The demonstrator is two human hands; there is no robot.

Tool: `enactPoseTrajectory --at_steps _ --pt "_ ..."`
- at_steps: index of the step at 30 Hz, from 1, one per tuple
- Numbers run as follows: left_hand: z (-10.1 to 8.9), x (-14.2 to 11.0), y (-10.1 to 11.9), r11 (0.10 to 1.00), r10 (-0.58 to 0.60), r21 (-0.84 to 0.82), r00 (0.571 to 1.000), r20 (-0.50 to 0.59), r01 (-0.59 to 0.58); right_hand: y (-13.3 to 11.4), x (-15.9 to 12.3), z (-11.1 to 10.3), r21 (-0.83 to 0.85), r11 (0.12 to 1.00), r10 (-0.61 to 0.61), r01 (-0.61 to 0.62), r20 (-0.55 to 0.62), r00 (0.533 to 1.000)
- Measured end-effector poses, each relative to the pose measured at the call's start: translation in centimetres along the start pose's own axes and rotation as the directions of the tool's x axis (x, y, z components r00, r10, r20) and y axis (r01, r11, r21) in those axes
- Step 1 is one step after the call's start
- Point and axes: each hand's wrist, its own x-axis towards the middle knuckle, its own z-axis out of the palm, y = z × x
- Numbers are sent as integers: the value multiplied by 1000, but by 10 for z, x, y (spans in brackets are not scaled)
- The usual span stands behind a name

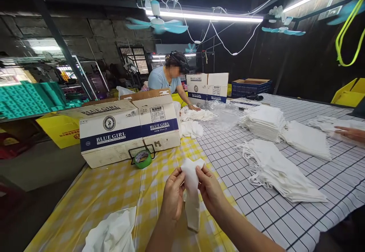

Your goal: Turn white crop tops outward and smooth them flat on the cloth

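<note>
A narrow white cloth piece [192, 195] hangs between my two hands above the yellow checked tablecloth. Its top edge is spread wide and its lower end dangles; the exact kind of item cannot be made out. My left hand [173, 191] pinches the upper left edge between thumb and fingers. On the opposite edge, my right hand [210, 187] pinches the cloth the same way. A crumpled white cloth [112, 231] lies on the table at the lower left, apart from both hands.
A Blue Girl carton [131, 130] stands ahead, with green tape [143, 159] before it. White cloth stacks [282, 168] lie on the right tablecloth. A co-worker [162, 77] leans over white cloths [198, 114] behind. Another person's hand [352, 133] reaches in at right.
</note>
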Motion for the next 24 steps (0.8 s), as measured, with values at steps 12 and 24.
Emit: enactPoseTrajectory --at_steps 12,24 --pt "2 -13 6 998 64 -1 996 57 -64 -1 -5 1 37 999 0 -2 65 998" --pt "-36 -10 -48 931 63 345 982 176 -121 2 4 -1 59 998 13 -13 -2 1000"
